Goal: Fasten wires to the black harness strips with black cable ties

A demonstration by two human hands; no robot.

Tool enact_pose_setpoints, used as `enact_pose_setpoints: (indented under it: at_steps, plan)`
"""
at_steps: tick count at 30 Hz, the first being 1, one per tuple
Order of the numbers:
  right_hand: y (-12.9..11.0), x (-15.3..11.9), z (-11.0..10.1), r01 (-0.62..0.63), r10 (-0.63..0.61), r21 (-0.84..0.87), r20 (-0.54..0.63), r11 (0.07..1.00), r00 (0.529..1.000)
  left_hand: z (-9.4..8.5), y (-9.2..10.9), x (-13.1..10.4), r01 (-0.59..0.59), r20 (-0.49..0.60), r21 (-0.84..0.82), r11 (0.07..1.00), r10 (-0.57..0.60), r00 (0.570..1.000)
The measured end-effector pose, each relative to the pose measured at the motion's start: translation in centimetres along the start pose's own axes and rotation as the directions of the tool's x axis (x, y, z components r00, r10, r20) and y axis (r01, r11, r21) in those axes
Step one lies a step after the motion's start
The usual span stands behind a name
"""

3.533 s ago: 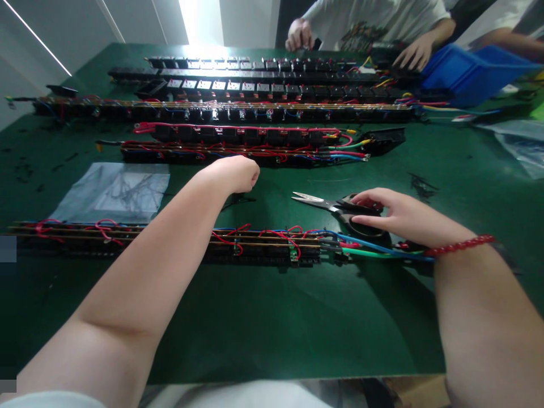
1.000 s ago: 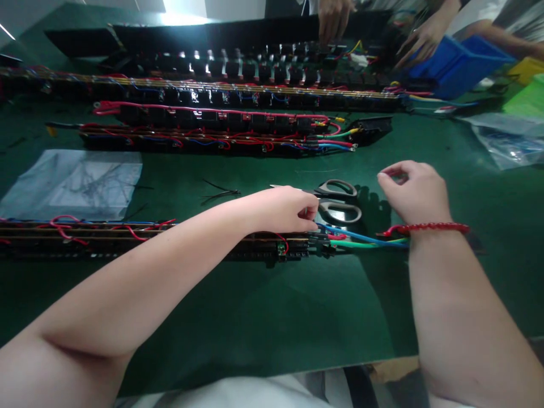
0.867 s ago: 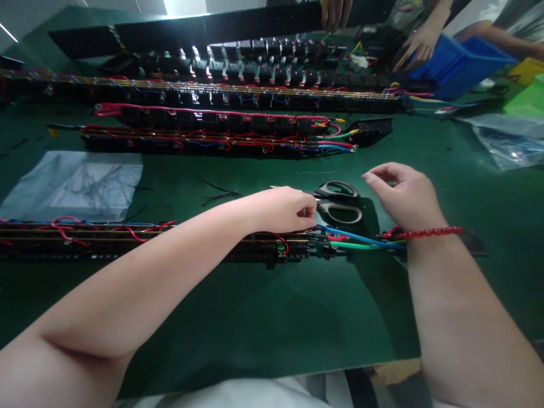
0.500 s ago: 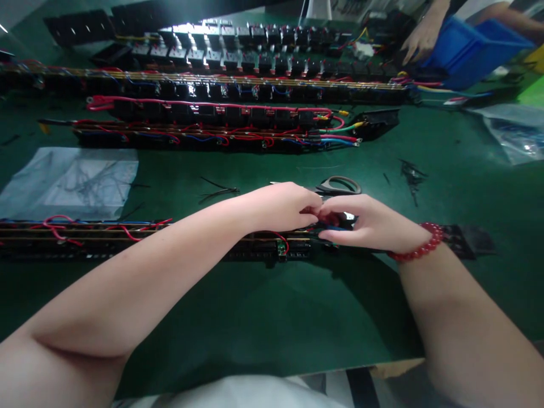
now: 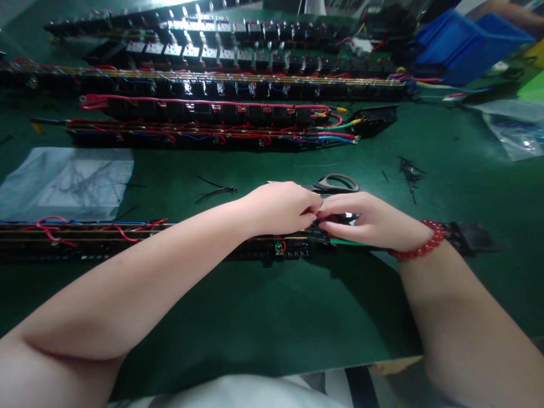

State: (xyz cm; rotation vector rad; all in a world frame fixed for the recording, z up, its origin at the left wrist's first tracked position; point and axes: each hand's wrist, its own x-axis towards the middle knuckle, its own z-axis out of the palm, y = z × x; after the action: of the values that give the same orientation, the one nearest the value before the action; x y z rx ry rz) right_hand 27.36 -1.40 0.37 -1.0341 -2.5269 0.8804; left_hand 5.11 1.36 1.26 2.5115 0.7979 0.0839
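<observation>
A long black strip assembly (image 5: pixel 293 249) with red, blue and brass-coloured conductors lies crosswise in front of me. At its right end my two hands meet, fingertips nearly touching. My left hand (image 5: pixel 295 207) is closed in a pinch, its fingers bent down over the strip; whatever they grip is hidden. My right hand (image 5: pixel 363 218) curls its thumb and fingers together around the wire end. Dark wiring shows between them, but the exact thing pinched is unclear. A green wire (image 5: pixel 344 242) runs beneath this hand. Just behind the hands lie scissors (image 5: pixel 340 182), blades partly covered.
Black cable ties (image 5: pixel 216 190) lie behind my left wrist, others on a clear plastic bag (image 5: pixel 25 184). A dark pile of small pieces (image 5: pixel 410 173) sits right. Further strip assemblies (image 5: pixel 191 136) fill the back. A blue bin (image 5: pixel 463 48) and another plastic bag (image 5: pixel 516 133) stand rightward.
The green wire now shows under my right hand, and the red and blue between its fingers is less visible. A co-worker's hand beside the blue bin has left that spot.
</observation>
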Motion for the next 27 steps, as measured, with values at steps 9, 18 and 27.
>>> enact_pose_setpoints:
  at_steps: [9,18,27]
  plan:
    - [0.13,-0.04,0.01,-0.007,0.007,0.006,0.018,1.0,1.0,-0.22,0.01,-0.03,-0.006,0.02,0.0,1.0,0.006,1.0]
    - [-0.05,-0.02,-0.16,-0.055,0.056,-0.015,0.049,0.998,0.997,0.04,-0.79,0.01,-0.028,-0.074,-0.069,0.997,0.023,0.997]
    - [-0.17,0.19,0.0,-0.042,0.042,-0.004,0.05,0.999,0.998,0.02,-0.69,0.08,-0.102,-0.068,-0.051,0.993,0.099,0.993]
